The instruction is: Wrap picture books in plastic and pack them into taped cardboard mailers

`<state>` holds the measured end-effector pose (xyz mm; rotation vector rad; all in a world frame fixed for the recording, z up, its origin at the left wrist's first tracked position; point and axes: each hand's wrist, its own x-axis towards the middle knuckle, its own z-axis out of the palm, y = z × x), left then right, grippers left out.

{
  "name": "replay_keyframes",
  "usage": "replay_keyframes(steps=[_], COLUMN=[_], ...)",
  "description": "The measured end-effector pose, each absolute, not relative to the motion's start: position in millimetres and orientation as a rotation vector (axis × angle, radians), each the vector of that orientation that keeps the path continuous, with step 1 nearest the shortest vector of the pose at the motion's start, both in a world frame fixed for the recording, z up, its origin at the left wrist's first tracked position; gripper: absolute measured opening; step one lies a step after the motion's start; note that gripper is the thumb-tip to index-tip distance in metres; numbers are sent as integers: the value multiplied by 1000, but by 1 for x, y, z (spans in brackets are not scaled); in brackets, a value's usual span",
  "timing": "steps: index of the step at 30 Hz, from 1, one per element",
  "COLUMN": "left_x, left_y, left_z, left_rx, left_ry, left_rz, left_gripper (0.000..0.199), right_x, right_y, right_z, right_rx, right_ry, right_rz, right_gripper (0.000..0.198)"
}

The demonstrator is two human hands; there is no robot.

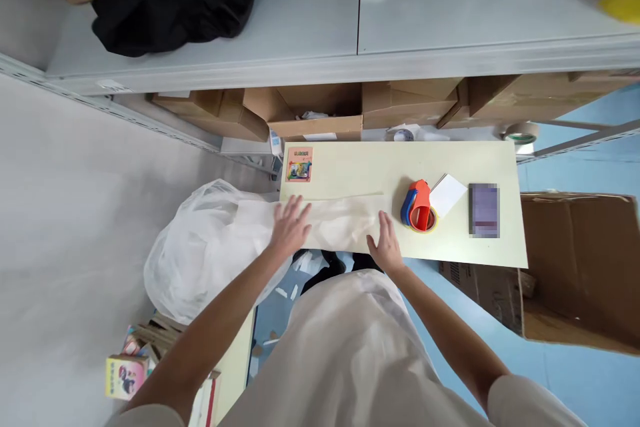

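A strip of thin white packing sheet lies flat across the cream table. It runs back to a bulky white heap of the same-looking material at the table's left. My left hand rests on the strip with fingers spread. At the strip's right end is my right hand, its fingers extended and touching or just over the edge. To the right of it stands a red and blue tape dispenser with a roll of tape. White cards and a purple book, partly pixelated, lie farther right.
A small pink booklet lies at the table's back left corner. Cardboard boxes line the shelf behind, beneath a grey upper shelf holding a black bag or garment. An open carton stands right; books lie lower left.
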<state>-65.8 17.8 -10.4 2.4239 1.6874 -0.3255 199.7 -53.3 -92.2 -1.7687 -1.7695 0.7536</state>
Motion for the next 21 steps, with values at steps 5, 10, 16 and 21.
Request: replay_keyframes(steps=[5, 10, 16, 21], left_x=[-19, -27, -41, -47], left_y=[-4, -2, 1, 5], left_z=[-66, -97, -106, -103], left_rx=[2170, 1986, 1944, 1902], left_ry=[1412, 1424, 1446, 1486], left_rz=[-582, -763, -645, -319], left_gripper=[77, 83, 79, 72], right_x=[184, 183, 191, 195], right_y=[-56, -57, -48, -14], right_z=[-116, -125, -112, -84], right_rx=[-1980, -2124, -2169, -2261], right_ry=[-1951, -2047, -2002, -2028], right_rz=[1189, 1313, 1335, 1272], right_gripper=[91, 101, 82, 54])
